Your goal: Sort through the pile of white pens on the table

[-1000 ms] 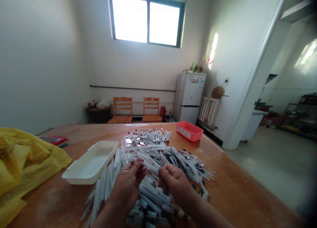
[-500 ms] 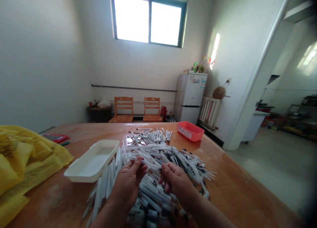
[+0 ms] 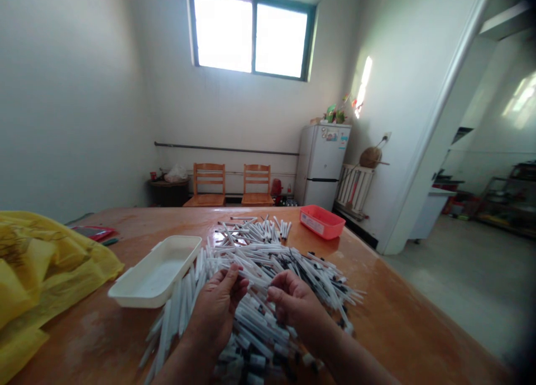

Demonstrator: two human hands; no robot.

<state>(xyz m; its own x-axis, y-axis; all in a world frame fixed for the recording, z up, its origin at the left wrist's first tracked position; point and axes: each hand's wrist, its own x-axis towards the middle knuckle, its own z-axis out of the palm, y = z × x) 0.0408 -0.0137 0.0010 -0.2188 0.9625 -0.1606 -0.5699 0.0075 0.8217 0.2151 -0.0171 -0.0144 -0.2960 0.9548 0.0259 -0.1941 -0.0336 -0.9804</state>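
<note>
A large pile of white pens, several with black ends, spreads over the table in front of me. My left hand is closed, thumb against forefinger, on what looks like a slim white pen pointing toward the right. Just across from it, my right hand is also closed, its thumb and forefinger pinched near the pen's far end. Whatever sits in that pinch is too small to make out. Both hands hover over the pile, and clear pen caps lie below them, blurred and partly hidden by my wrists.
A white plastic tray stands left of the pile, a red plastic basket at the far right. Yellow plastic sheeting covers the table's left side, near a red-edged flat object. Two wooden chairs and a fridge are beyond.
My right hand has shifted slightly up and left, its thumb and forefinger changing their pinch. My left hand stays almost still.
</note>
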